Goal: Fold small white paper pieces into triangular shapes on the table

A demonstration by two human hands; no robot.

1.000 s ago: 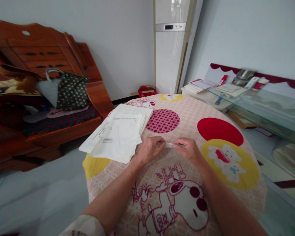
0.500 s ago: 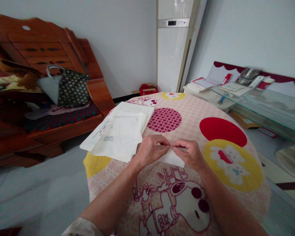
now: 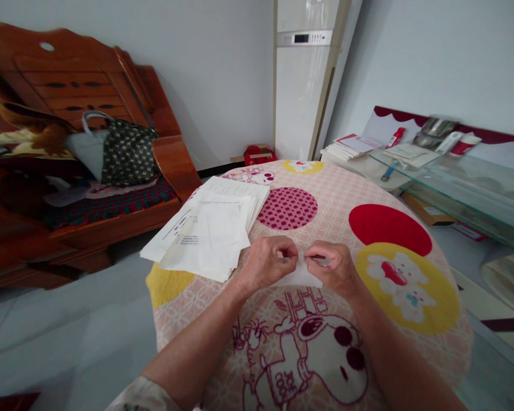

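A carved wooden bench (image 3: 68, 85) is filling the far left, at about ten o'clock from the hands. A tall white air conditioner (image 3: 302, 85) is standing against the wall at twelve o'clock. A round table under a cartoon tablecloth (image 3: 325, 188) is taking up the middle of the view, with a large dog drawing lying at six o'clock, close to the person. A glass shelf (image 3: 475, 188) is running along the wall at two o'clock, carrying books and small containers that are too blurred to name. A dark patterned bag (image 3: 126, 154) is sitting on the bench seat. A stack of printed papers (image 3: 209, 228) is lying on the cloth at ten o'clock, just beside the left hand (image 3: 265, 264).

Both hands are meeting near the table's centre. The left hand is curling its fingers closed, pinching the top edge of a small white paper (image 3: 300, 277). The right hand (image 3: 334, 268), at three o'clock from the left, is pinching the same edge with thumb and forefinger closed on it. The paper is hanging between the two hands, its lower part resting against the tablecloth just above the dog drawing.
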